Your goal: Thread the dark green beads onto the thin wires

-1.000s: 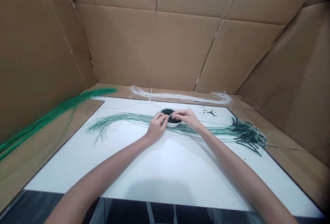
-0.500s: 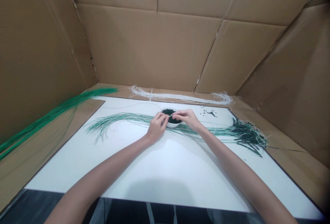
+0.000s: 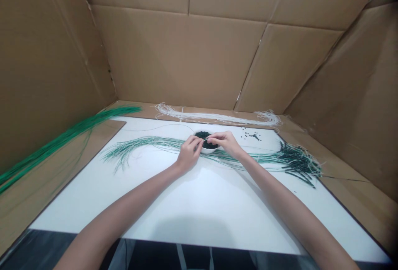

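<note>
Over a small white bowl (image 3: 209, 151) of dark green beads (image 3: 203, 134), my two hands meet with their fingertips almost touching. My left hand (image 3: 189, 153) is closed in a pinch on a thin strand, whose pale end shows between the fingertips. From the right, my right hand (image 3: 227, 142) pinches close to that same end; whatever its fingertips hold is too small to make out. Beneath the hands and bowl runs a bundle of green strands (image 3: 155, 139), fanned out at the left. Its right end carries many dark beaded lengths (image 3: 297, 160) with pale tips.
A thicker green bundle (image 3: 81, 127) lies along the left on cardboard. White strands (image 3: 217, 117) stretch along the back edge of the white board (image 3: 192, 208). Loose dark beads (image 3: 255, 136) are scattered right of the bowl. Cardboard walls (image 3: 174, 54) enclose the back and sides.
Both hands stay pinched over the bowl with hardly any movement. The view has shifted very slightly.
</note>
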The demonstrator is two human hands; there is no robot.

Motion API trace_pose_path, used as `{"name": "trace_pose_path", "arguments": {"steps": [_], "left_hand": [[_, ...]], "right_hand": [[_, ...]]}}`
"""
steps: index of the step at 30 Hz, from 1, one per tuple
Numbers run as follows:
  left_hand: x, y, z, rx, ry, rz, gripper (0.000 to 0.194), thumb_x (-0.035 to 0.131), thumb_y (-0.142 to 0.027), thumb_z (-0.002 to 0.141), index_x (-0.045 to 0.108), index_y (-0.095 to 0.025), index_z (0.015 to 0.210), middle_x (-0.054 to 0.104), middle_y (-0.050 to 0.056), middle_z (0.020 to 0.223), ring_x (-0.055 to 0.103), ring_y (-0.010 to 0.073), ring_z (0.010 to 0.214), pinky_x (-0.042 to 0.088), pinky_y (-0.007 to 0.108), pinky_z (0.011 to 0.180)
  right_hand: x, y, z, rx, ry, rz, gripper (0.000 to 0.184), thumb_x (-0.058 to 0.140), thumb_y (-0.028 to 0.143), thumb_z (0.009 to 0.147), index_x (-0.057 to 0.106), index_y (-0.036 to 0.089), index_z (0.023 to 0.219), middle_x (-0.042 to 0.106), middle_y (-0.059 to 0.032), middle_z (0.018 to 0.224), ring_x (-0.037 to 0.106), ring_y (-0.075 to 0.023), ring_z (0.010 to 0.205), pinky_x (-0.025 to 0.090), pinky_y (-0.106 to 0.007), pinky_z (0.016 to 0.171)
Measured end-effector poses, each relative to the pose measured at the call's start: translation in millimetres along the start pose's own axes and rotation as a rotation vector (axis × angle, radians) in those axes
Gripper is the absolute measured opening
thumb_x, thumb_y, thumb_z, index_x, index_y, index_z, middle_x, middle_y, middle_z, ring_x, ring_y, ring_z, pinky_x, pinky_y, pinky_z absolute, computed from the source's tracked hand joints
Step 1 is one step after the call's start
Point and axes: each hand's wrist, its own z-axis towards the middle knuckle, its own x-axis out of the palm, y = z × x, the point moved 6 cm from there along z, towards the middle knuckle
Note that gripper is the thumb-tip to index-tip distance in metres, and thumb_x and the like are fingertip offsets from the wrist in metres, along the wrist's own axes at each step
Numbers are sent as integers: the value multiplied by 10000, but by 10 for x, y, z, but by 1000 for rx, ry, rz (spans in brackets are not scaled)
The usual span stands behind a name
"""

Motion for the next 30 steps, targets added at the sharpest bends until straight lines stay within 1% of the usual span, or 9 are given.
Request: {"name": "trace_pose_path", "arguments": {"steps": [5,11,14,18,20,22,24,27,30], "left_hand": [[5,8,-4,14,3,3,163,420,-208,820,576,-165,837,544,33,809,525,107,747,429,222,711],[31,6,-12,46,31,6,176,407,-207,825,574,-161,859,542,40,811,518,114,756,428,235,721],[28,33,-11,7,17,3,178,405,-211,830,574,-163,857,536,34,806,519,108,744,424,230,722],[10,55,-4,-45,-10,8,181,402,-221,834,574,-166,847,533,28,799,523,99,717,423,214,696],[5,51,-1,-52,-12,14,178,408,-225,832,575,-165,845,535,28,799,522,97,712,422,209,686],[4,46,1,-51,-9,20,174,412,-228,830,574,-165,842,538,28,801,522,99,714,421,209,682],[8,45,1,-48,-3,25,173,414,-230,829,575,-166,836,540,29,803,523,101,718,420,211,680],[12,54,-3,-49,-1,31,171,414,-230,829,573,-167,836,541,29,804,523,100,720,419,211,677],[8,57,-6,-48,-9,32,167,415,-231,829,570,-168,842,540,27,801,522,99,716,418,208,672]], "right_hand": [[5,-28,11,-17,7,-6,245,648,333,596,685,131,731,668,-49,706,566,-134,614,465,-259,617],[64,19,-13,-30,22,-69,221,641,316,608,673,124,713,661,-52,674,573,-139,598,454,-250,579],[58,7,-5,-8,11,-16,220,665,296,579,658,125,717,662,-51,670,589,-144,607,463,-251,584],[6,-48,24,6,-12,118,274,685,271,555,635,137,789,660,-34,648,599,-138,580,480,-256,568],[-25,-55,30,-4,-33,137,256,691,269,549,637,138,763,656,-30,626,598,-138,565,483,-254,550],[-43,-42,28,-22,-43,125,214,693,271,548,651,135,708,661,-39,640,607,-148,592,493,-262,577],[-45,-26,19,-25,-38,111,198,695,275,547,669,139,689,673,-49,682,619,-164,638,501,-285,637],[-28,-18,4,-3,-10,127,224,692,275,553,685,156,744,683,-52,744,629,-186,704,499,-317,711],[-15,-13,-4,0,2,165,222,683,273,569,686,163,762,683,-52,770,629,-193,747,498,-328,742]]}}
